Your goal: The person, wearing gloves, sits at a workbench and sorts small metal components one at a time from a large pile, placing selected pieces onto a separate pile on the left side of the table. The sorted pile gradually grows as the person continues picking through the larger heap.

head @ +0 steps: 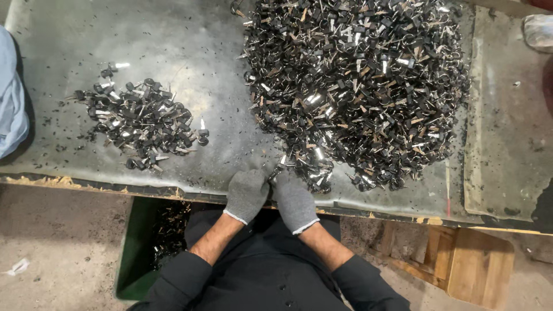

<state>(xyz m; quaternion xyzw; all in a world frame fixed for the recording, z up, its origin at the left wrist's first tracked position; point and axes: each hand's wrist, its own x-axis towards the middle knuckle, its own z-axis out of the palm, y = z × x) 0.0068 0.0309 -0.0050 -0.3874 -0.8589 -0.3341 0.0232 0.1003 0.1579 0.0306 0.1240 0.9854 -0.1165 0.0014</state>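
A large heap of small black-and-silver metal parts point(357, 86) covers the right half of a grey worktable point(190, 52). A smaller pile of similar black parts point(144, 121) lies to the left. My left hand point(246, 194) and my right hand point(295, 201), both in grey knit gloves, meet at the table's near edge, fingers curled together over a small part from the heap's near rim. The part itself is mostly hidden between the gloves, so which hand grips it is unclear.
A green bin point(138, 247) holding some dark parts stands under the table at the left. A wooden stool point(472, 265) sits at lower right. Blue cloth point(11, 98) hangs at the left edge. Black crumbs dot the tabletop.
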